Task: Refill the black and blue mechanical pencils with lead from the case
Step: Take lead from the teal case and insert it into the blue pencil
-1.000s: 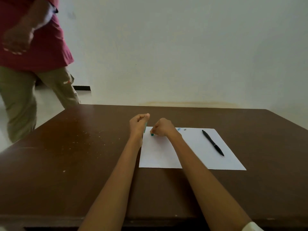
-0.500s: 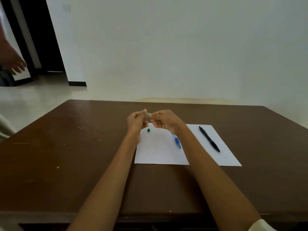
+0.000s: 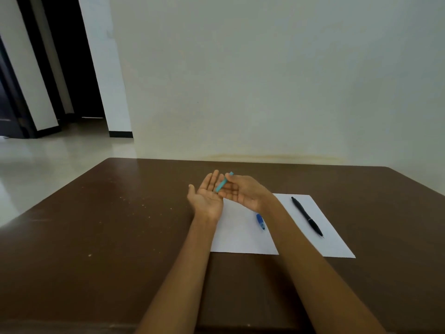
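Observation:
My right hand (image 3: 243,192) pinches the teal lead case (image 3: 224,182) and tilts it, lower end down, over the palm of my left hand (image 3: 207,195). That left hand lies flat, palm up, fingers straight, just beneath the case. The blue pencil (image 3: 260,221) lies on the white paper (image 3: 240,235), mostly hidden behind my right wrist. Further right on the sheet rests the black pencil (image 3: 306,215), tip toward me. Any lead is too small to see.
The brown table (image 3: 108,237) reaches the pale wall behind. A doorway and light floor lie beyond the table's left side.
My left hand has opened flat, palm up. My right hand has taken the teal case and tipped it over that palm. The small green cap on the paper has gone from sight. The camera tilted up.

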A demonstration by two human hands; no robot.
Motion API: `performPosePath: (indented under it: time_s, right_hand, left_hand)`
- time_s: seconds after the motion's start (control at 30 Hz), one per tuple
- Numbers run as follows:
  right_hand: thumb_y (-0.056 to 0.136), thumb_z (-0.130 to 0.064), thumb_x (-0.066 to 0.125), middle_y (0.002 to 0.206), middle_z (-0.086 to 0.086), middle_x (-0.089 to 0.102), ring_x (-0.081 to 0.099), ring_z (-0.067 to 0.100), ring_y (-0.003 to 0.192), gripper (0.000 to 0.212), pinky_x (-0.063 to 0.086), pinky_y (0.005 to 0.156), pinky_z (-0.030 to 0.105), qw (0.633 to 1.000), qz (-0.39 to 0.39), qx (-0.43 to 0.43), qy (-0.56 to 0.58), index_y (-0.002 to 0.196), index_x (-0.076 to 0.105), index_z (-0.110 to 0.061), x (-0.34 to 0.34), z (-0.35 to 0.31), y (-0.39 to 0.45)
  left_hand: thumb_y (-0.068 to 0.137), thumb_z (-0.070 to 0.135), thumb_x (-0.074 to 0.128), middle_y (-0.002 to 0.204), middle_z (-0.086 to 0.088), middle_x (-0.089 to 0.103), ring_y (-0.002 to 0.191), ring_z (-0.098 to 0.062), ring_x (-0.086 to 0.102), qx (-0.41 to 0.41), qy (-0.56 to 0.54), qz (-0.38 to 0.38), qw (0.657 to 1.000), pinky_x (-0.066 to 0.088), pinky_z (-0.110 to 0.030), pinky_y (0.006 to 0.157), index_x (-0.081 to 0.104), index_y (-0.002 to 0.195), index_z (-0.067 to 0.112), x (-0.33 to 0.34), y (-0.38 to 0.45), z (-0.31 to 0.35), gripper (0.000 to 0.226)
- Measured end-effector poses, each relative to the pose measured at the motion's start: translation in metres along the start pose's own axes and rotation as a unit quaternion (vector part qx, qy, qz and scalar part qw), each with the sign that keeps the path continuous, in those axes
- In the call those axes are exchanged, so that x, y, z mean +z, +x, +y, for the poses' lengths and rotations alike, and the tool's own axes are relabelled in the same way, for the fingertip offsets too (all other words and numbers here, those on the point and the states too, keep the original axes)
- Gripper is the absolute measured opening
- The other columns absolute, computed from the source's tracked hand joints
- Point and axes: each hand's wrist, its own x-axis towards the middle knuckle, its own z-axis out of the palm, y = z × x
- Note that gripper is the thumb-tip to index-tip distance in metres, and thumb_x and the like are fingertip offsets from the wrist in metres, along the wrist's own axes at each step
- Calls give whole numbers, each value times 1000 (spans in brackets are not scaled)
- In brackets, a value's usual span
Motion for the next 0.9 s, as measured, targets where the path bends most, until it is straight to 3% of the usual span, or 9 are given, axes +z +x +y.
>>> performPosePath:
  time_s: [0.07, 0.13, 0.27, 0.4, 0.67, 0.9]
  right_hand:
    - [99, -20, 48, 99, 16, 66, 67, 21, 86, 29, 57, 80, 29, 994, 20, -20, -103, 113, 57, 3, 7, -2, 2]
    - [99, -20, 47, 97, 17, 66, 67, 20, 81, 22, 57, 77, 29, 985, 48, -36, -159, 102, 58, -1, 12, -4, 3]
    - [98, -21, 48, 95, 16, 66, 68, 19, 78, 20, 59, 72, 27, 979, 58, -57, -189, 103, 55, -2, 17, -6, 4]
    - [97, -24, 50, 100, 19, 66, 69, 24, 83, 22, 59, 78, 35, 975, 53, -66, -207, 104, 53, -3, 18, -5, 6]
    - [98, -24, 48, 104, 20, 65, 69, 27, 87, 25, 60, 76, 36, 976, 58, -69, -197, 110, 51, -2, 14, -5, 5]
    - [101, -18, 42, 93, 16, 62, 66, 23, 79, 22, 59, 68, 31, 996, 70, -5, -62, 105, 53, 0, 5, -5, 1]
  left_hand:
    - [99, 44, 16, 139, -20, 46, 129, -33, 44, -3, 8, -3, 1000, 35, -41, 107, 39, 135, -2, 1, -3, 0, 63]
    - [99, 45, 16, 138, -19, 47, 128, -32, 44, -6, 8, -10, 1000, 37, -40, 102, 40, 135, -1, 2, -6, -1, 63]
    - [99, 45, 15, 138, -20, 47, 128, -32, 45, -7, -6, -8, 1000, 38, -39, 102, 39, 136, -1, 2, -5, -1, 63]
    - [99, 44, 15, 139, -21, 46, 128, -32, 45, -12, -12, -5, 1000, 37, -40, 103, 38, 137, -1, -1, -5, -2, 63]
    - [99, 42, 17, 136, -21, 49, 125, -32, 49, -18, -10, 1, 1000, 39, -40, 102, 41, 134, -1, 2, -7, -4, 61]
    - [98, 27, 24, 135, -20, 50, 125, -33, 48, -29, -10, 1, 1000, 33, -41, 111, 40, 135, -2, 5, -7, -6, 49]
